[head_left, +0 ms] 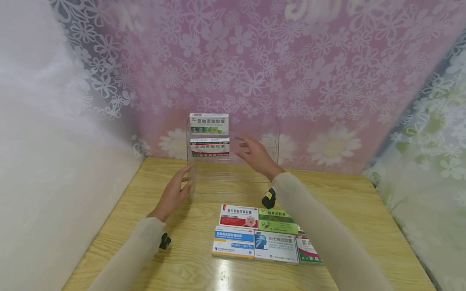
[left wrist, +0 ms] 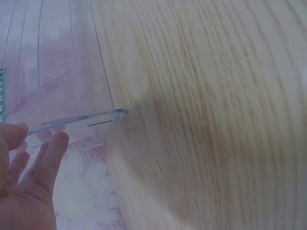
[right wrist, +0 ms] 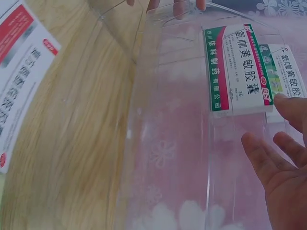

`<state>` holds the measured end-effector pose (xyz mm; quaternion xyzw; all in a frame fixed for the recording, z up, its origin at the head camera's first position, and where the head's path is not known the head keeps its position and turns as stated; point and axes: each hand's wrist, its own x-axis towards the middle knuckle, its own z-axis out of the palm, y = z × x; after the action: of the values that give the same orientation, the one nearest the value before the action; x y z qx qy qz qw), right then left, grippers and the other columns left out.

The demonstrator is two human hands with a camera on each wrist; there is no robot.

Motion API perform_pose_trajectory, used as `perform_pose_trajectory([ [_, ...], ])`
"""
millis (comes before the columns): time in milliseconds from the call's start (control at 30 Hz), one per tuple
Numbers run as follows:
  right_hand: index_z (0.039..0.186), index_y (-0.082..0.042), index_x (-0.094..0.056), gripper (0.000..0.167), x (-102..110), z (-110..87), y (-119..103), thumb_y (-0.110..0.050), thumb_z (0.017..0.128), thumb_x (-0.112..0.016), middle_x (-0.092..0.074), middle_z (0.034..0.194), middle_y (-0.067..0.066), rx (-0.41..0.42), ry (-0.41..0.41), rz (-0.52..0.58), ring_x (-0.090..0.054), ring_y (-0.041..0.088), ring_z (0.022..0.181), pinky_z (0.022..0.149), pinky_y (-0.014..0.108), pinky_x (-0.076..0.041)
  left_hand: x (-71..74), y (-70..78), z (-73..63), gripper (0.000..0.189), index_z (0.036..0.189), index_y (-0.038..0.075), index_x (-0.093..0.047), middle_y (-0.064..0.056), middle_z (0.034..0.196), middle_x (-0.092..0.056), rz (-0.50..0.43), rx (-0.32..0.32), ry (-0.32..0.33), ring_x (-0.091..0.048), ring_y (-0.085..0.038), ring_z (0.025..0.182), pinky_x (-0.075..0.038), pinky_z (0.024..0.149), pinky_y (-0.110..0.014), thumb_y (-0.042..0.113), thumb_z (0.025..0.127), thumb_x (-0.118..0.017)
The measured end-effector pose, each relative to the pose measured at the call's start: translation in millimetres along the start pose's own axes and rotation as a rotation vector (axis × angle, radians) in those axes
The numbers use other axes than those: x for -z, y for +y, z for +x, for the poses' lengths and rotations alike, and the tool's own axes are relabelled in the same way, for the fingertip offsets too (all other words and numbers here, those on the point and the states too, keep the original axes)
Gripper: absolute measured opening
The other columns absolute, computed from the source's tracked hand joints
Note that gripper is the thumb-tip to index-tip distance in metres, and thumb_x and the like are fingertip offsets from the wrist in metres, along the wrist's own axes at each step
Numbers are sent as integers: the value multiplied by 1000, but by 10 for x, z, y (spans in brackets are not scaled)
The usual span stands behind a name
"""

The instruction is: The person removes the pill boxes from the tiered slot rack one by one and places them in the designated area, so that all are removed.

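In the head view, a clear stepped display rack stands on the table. My left hand holds its left side; in the left wrist view, the thumb and fingers lie on either side of the clear panel's edge. My right hand is over the rack with fingers loosely bent and nothing between them. Just left of it, a red-and-green medicine box sits on an upper tier, its end close to my fingertips. Whether they touch it, I cannot tell. A white-and-green medicine box occupies the top tier.
Several medicine boxes lie in front of the rack: a red-and-white one, a green one, a blue-and-white one, a white one and a red-green one partly behind my right sleeve. A flowered backdrop rises behind.
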<state>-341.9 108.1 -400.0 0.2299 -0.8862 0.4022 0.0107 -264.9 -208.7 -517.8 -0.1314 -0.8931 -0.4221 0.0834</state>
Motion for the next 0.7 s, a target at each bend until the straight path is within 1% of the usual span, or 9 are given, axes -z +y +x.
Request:
perform_pose_trajectory([
  [133, 165, -11, -47, 56, -93, 138, -89, -14, 111, -65, -50, 165, 15, 3, -8, 42, -58, 38, 144, 117, 54, -54, 12, 2, -4, 69, 172, 24, -32, -14, 175, -36, 9, -10, 1, -62, -44, 140, -62, 100, -61, 7, 112, -61],
  [200, 163, -12, -49, 55, -138, 180, -115, -13, 111, -65, -52, 163, 16, 3, -16, 54, -59, 38, 142, 115, 53, -55, 15, 10, -9, 69, 172, 23, -32, -16, 175, -36, 13, -16, 1, -62, -44, 139, -63, 100, -60, 6, 112, -62],
  [267, 161, -13, -53, 52, -182, 205, -136, -13, 111, -65, -54, 158, 16, 2, -7, 57, -61, 37, 138, 113, 52, -57, 13, 18, -12, 70, 172, 21, -33, -17, 174, -37, 15, -23, 3, -63, -45, 137, -63, 99, -60, 3, 111, -62],
  [400, 152, -10, -61, 43, -278, 232, -134, -11, 110, -67, -56, 147, 18, -1, 48, 61, -65, 35, 129, 107, 47, -60, -7, 17, -8, 72, 172, 19, -32, -19, 173, -37, 13, -37, 3, -64, -45, 136, -63, 98, -60, 0, 109, -63],
  [533, 142, -7, -65, 32, -353, 225, -135, -10, 111, -65, -60, 140, 15, -12, 98, 62, -67, 30, 122, 99, 41, -63, -29, 4, -1, 74, 172, 17, -33, -20, 173, -37, 11, -50, 9, -65, -45, 134, -63, 97, -61, -2, 108, -64],
  [600, 142, -8, -64, 31, -340, 202, -175, -13, 112, -63, -64, 137, 13, -7, 127, 58, -68, 28, 121, 97, 41, -63, -31, -5, -2, 74, 172, 18, -33, -20, 173, -38, 15, -49, 11, -65, -44, 134, -63, 97, -60, -2, 108, -64],
  [700, 144, -9, -63, 31, -251, 149, -254, -17, 114, -62, -70, 132, 11, 22, 193, 65, -70, 27, 117, 97, 44, -63, -22, -24, -2, 72, 172, 21, -32, -18, 173, -38, 25, -44, 13, -65, -43, 135, -64, 98, -59, 2, 110, -63],
])
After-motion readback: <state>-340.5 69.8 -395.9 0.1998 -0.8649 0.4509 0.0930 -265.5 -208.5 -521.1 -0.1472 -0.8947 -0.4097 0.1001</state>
